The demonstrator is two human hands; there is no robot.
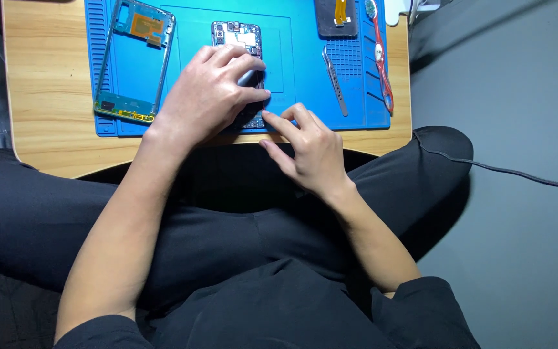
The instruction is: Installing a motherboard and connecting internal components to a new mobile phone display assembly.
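A low wooden table with a pale grain top is carrying a blue work mat that is covering most of its right part and reaching nearly to the near edge. A strip of bare wood is showing along the left side and in front of the mat. At the far right corner a small white object is lying on the wood, partly cut off by the frame.

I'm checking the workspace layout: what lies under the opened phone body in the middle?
The opened black phone body lies on the blue rubber work mat, which covers the light wooden table. The left hand covers its lower half; the right hand touches its corner.
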